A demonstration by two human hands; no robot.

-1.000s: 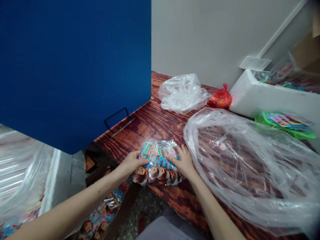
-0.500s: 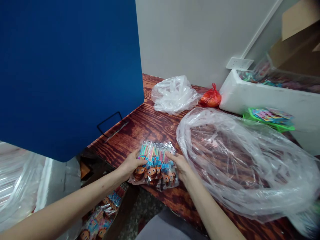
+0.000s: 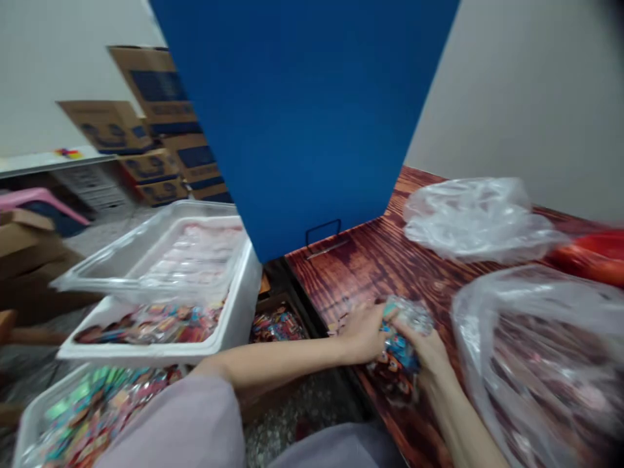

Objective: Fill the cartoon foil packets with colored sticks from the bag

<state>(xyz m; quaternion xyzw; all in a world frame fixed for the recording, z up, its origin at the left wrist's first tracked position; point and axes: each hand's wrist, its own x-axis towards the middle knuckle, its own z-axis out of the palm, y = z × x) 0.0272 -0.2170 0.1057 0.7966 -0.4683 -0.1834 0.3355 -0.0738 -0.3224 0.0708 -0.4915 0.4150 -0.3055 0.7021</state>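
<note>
A bundle of clear plastic packets [image 3: 400, 354], printed with blue lettering and orange-brown cartoon figures, is pinched between my two hands at the table's near edge. My left hand [image 3: 363, 333] grips its upper left side, fingers curled over it. From the right, my right hand [image 3: 425, 348] closes around the same bundle, thumb across the top. Motion blur hides the exact contents of the packets. Under the hands lies the dark red wood-grain table [image 3: 361, 273].
A blue panel [image 3: 312, 117] with a black wire stand rises behind the table. Crumpled clear bags [image 3: 478, 218] and a large open plastic bag [image 3: 478, 325] lie rightward, near a red bag [image 3: 595, 253]. White foam boxes [image 3: 238, 325] of packets stand left; cardboard boxes [image 3: 160, 117] are stacked behind.
My view has swung left, bringing the foam boxes and stacked cartons into sight. The packets, earlier spread flat between my hands, are now bunched and tilted, with my hands closer together.
</note>
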